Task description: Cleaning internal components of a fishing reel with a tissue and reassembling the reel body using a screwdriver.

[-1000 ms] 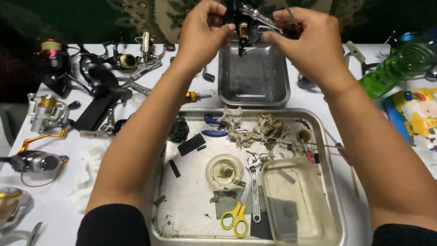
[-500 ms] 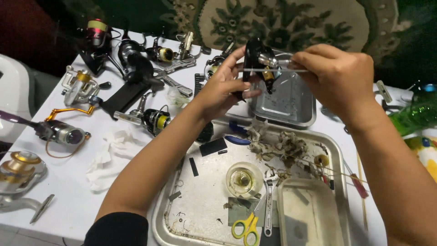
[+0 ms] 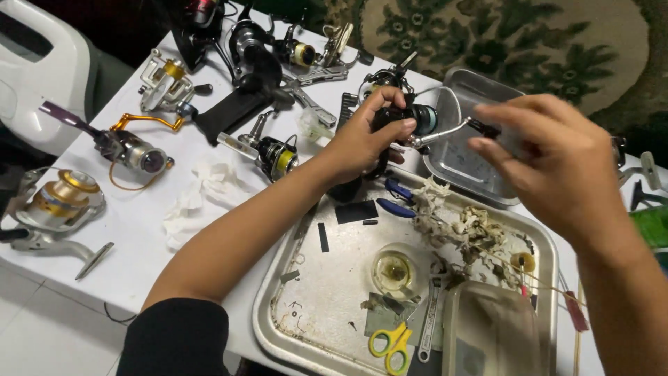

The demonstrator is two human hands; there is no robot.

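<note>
My left hand point(image 3: 365, 143) grips the black body of a fishing reel point(image 3: 410, 118) above the white table. A silver crank handle point(image 3: 445, 132) sticks out of the reel to the right. My right hand point(image 3: 550, 160) pinches the dark knob at the end of that handle. Both hands hover over the gap between a small steel tray point(image 3: 452, 163) and a large steel tray point(image 3: 334, 292).
The large tray holds yellow scissors point(image 3: 391, 345), a small glass dish point(image 3: 394, 271), a wrench point(image 3: 429, 324), dirty paper scraps point(image 3: 463, 230) and a clear plastic box point(image 3: 494, 334). Several other reels point(image 3: 275, 153) and crumpled tissue point(image 3: 202, 191) lie on the table's left half.
The view has swung left and down. The reel came lower, toward the table. My right hand went from the reel body out to the handle knob.
</note>
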